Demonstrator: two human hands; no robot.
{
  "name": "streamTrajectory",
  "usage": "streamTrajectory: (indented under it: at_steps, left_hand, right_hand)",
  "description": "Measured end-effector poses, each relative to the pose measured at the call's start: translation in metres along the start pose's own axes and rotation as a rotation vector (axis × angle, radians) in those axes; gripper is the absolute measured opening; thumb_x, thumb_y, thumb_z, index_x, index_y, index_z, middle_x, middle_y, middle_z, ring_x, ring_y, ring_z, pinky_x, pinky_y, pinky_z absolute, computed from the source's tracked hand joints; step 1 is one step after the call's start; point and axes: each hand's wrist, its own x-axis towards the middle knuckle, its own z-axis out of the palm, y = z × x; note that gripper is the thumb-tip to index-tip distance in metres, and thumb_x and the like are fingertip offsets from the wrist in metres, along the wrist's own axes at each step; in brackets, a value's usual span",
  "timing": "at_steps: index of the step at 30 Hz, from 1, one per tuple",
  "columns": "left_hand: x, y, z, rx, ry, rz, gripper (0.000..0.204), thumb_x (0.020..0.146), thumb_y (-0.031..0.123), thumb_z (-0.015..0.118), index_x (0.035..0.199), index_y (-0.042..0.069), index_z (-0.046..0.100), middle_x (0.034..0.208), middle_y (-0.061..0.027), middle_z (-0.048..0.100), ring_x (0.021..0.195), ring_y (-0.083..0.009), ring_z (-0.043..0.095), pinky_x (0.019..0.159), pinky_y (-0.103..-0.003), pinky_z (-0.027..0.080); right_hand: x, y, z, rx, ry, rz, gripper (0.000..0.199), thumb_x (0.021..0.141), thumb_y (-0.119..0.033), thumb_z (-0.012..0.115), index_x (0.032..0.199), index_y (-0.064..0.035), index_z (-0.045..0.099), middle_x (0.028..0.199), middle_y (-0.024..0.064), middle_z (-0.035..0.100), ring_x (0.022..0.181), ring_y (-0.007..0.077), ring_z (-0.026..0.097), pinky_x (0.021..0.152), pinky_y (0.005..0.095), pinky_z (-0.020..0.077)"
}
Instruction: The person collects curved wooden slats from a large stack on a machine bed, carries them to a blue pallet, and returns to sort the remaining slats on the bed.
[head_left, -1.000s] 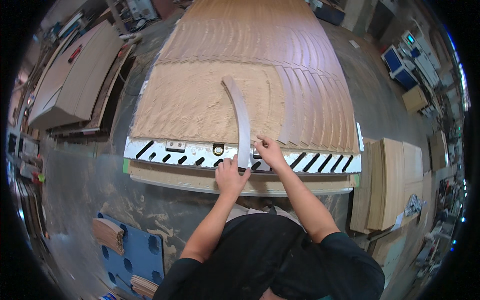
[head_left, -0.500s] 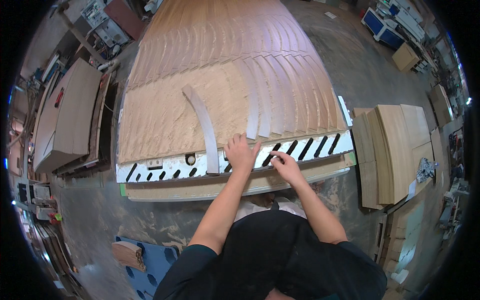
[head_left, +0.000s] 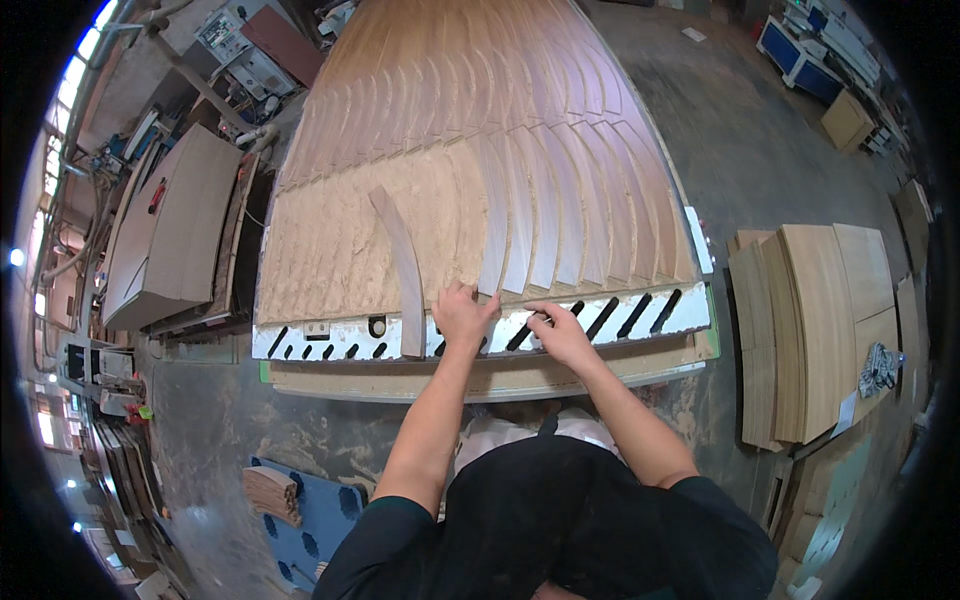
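Grey shop floor [head_left: 680, 150] around; loose curved strip [head_left: 408, 275] lies over paste [head_left: 315, 240] and slotted rail [head_left: 691, 308]. Left hand [head_left: 463, 316] half-curled near laid strips [head_left: 546, 235], right hand [head_left: 560, 337] narrow, can't tell if either's gripping. I'd keep ends even.

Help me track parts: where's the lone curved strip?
In the head view, the strip lies left of centre, its near end over the slotted bar, just left of the left hand.
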Motion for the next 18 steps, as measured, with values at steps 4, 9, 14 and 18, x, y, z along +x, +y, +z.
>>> streamTrajectory:
  at_steps: [4,9,14,18]
  left_hand:
    - [0.005,-0.003,-0.015,-0.065,0.130,0.006,0.044,0.075,0.051,0.094,0.091,0.010,0.087,0.090,-0.0080,0.075,0.092,-0.0309,0.073,0.082,-0.047,0.057]
    - [0.000,-0.011,-0.046,-0.093,-0.005,-0.043,0.047,0.076,0.052,0.093,0.094,0.009,0.086,0.095,-0.0115,0.076,0.096,-0.0339,0.073,0.083,-0.050,0.057]
    - [-0.025,-0.008,-0.062,-0.253,-0.039,-0.174,0.052,0.079,0.055,0.091,0.099,0.008,0.086,0.101,-0.0134,0.079,0.099,-0.0352,0.074,0.087,-0.048,0.059]
    - [-0.043,-0.016,-0.072,-0.409,-0.186,-0.269,0.057,0.082,0.058,0.089,0.108,0.008,0.086,0.104,-0.0145,0.080,0.100,-0.0354,0.076,0.087,-0.048,0.060]
  right_hand:
    - [0.029,-0.004,0.007,-0.067,0.045,-0.040,0.041,0.107,-0.022,0.072,0.143,-0.0010,0.071,0.099,0.0050,0.074,0.083,0.0134,0.066,0.077,0.0316,0.0555]
    - [0.093,-0.001,0.036,0.023,0.164,-0.042,0.059,0.107,-0.036,0.074,0.149,0.0053,0.065,0.117,0.0192,0.078,0.104,0.0230,0.073,0.094,0.0344,0.0581]
    - [0.141,-0.040,0.062,-0.080,0.129,0.097,0.063,0.101,-0.046,0.077,0.134,0.0081,0.071,0.108,0.0237,0.081,0.089,0.0313,0.079,0.079,0.0482,0.0602]
    - [0.142,-0.062,0.082,-0.371,0.331,-0.064,0.041,0.099,-0.037,0.073,0.104,0.0032,0.079,0.090,0.0272,0.078,0.089,0.0419,0.078,0.083,0.0508,0.0595]
